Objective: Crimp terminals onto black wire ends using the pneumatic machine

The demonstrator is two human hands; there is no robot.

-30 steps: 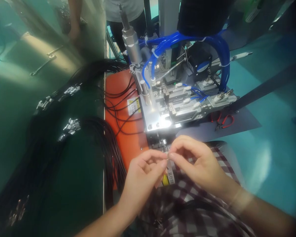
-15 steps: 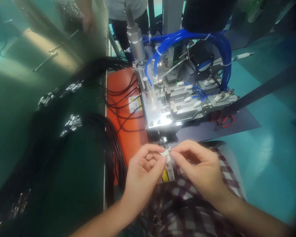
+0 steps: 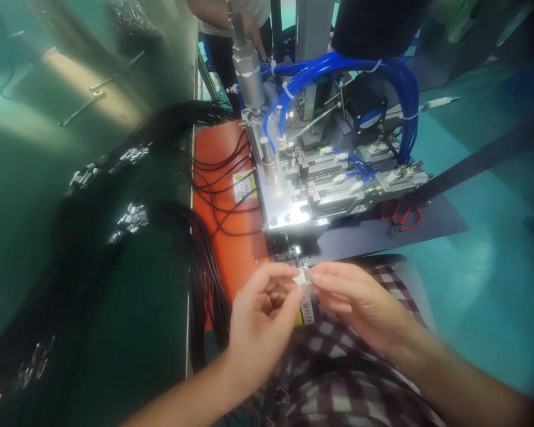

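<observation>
Over my lap, my left hand [image 3: 262,308] pinches a small white piece [image 3: 300,277] between thumb and forefinger. The piece looks like a small connector, but its exact kind is too small to tell. My right hand [image 3: 360,296] has its fingertips at the right end of the same piece, with a greyish bit between. The right thumb is mostly hidden behind the fingers. Just beyond the hands is the front of a metal machine [image 3: 289,225] with a small metal fixture [image 3: 291,252]. Below the piece a yellow and white label [image 3: 307,311] shows partly.
Bundles of black cables [image 3: 200,261] with bright metal ends [image 3: 131,222] lie on the green table at left. Thin cables cross the orange plate [image 3: 231,219]. Blue air hoses [image 3: 338,62] arch over the machine. Red-handled pliers [image 3: 400,222] lie at right. Another person's arm [image 3: 249,26] is behind.
My right hand has turned, its fingers now straighter and the thumb tucked from sight. The white piece has tilted slightly in my left hand. Behind the machine, the other person's arm has moved right.
</observation>
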